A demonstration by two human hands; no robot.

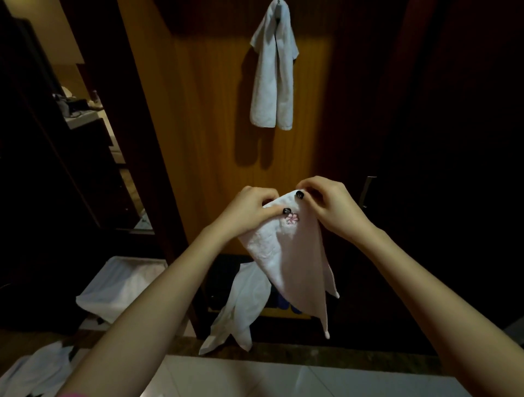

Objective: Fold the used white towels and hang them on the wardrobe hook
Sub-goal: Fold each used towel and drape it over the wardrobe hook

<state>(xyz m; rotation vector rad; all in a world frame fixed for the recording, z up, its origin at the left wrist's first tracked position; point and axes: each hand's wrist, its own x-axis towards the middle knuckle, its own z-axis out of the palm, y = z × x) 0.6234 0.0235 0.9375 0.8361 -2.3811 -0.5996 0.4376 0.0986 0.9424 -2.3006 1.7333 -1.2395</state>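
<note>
1. Held towel (292,255): small, white, pink flower motif near its top. It hangs in front of the wardrobe panel (204,141), below the hook (279,2).
2. Left hand (249,211): thumb and fingers pinched shut on the top edge, left of the motif.
3. Right hand (329,204): likewise pinched on the top edge, just beside the left; the two hands nearly touch.
4. Handling, judged: light, soft and limp. Lower corners droop in points, so it holds no shape unsupported. Not fragile; terry surface should grip well.
5. Best hold, judged: pinch corners or the folded edge and let gravity straighten the rest.
6. Hung towel (273,76) is already draped on the hook; another towel (241,306) lies below on the floor.
</note>
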